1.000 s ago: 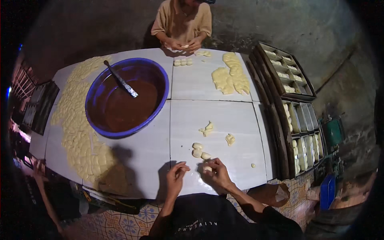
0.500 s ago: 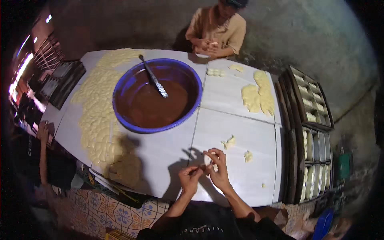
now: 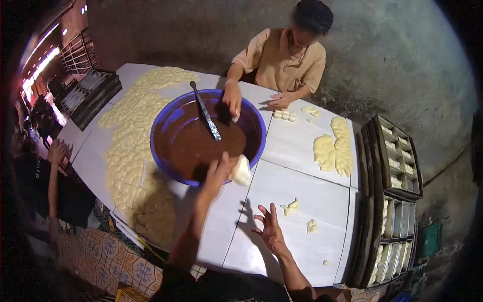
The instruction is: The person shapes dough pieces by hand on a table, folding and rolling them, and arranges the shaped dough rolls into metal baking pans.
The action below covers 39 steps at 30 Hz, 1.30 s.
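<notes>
My left hand (image 3: 217, 173) reaches over the near rim of a blue basin (image 3: 258, 151) that contains brown paste (image 3: 188, 146). A pale, soft piece of dough (image 3: 241, 171) hangs at the thumb side of this hand, seemingly pinched in it; the grip itself is partly hidden. Lower and to the right, my right hand (image 3: 271, 232) is raised above the white tiled table with fingers spread and nothing in them. Two small scraps of dough (image 3: 290, 207) (image 3: 312, 226) lie just beyond and to the right of it.
A long-handled spatula (image 3: 205, 110) leans in the basin. Flattened dough pieces (image 3: 126, 136) cover the table's left side. Opposite, a co-worker (image 3: 287, 60) dips one hand into the basin near a row of dough rolls (image 3: 285, 116). Divided metal trays (image 3: 397, 156) line the right edge, by a dough slab (image 3: 334, 151).
My hands have parted: the left moved up and left to the basin with the dough, the right opened. The co-worker's hand reached into the basin. The whole view shifted.
</notes>
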### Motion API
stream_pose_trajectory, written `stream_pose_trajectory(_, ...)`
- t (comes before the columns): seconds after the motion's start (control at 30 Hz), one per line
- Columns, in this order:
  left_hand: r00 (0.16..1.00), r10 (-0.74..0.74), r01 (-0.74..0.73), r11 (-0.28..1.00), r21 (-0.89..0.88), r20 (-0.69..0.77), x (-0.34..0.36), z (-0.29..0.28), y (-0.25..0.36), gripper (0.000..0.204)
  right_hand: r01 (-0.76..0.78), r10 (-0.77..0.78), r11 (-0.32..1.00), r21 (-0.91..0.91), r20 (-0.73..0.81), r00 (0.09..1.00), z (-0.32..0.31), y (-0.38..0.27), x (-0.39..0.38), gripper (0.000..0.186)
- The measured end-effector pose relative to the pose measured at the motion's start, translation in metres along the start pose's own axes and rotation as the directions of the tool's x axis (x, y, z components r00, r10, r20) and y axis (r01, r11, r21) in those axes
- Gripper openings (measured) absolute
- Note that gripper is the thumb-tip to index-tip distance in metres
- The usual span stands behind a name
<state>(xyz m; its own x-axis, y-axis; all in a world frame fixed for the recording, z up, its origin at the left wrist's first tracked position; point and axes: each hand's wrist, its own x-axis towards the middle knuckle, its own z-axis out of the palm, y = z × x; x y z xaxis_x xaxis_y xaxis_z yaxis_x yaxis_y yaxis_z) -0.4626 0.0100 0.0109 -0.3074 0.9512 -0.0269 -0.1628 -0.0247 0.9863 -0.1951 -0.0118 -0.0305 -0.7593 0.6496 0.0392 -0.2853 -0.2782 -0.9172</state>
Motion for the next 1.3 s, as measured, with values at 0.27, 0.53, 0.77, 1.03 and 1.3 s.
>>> stream_pose_trajectory(0.27,0.827,-0.559,0.392,0.490,0.779,-0.064,0.069,-0.026,0.032,0.086,0.010,-0.011,1.000,-0.009,-0.043,0.999,-0.024,0.046,0.004,0.107)
stream_pose_trajectory(0.53,0.913,-0.274,0.350,0.906,-0.237,0.302,-0.065,0.048,0.020,0.106,-0.154,0.268,0.718,0.678,-0.065,0.961,-0.001,0.024,0.020,0.043)
stream_pose_trajectory(0.77,0.968,-0.173,0.150,0.980,-0.133,-0.183,-0.129,0.090,-0.055,0.041,0.024,-0.235,0.852,-0.522,-0.341,0.910,0.020,0.020,-0.003,0.043)
stream_pose_trajectory(1.03,0.985,0.171,-0.149,0.924,0.351,-0.031,-0.162,0.097,-0.040,0.018,0.265,-0.372,0.908,-0.326,-0.329,0.868,0.004,0.009,-0.031,0.016)
stream_pose_trajectory(1.3,0.988,-0.123,0.127,0.991,0.038,-0.089,-0.184,0.122,-0.074,0.032,0.035,-0.213,0.819,-0.573,-0.247,0.945,0.003,0.010,-0.080,0.020)
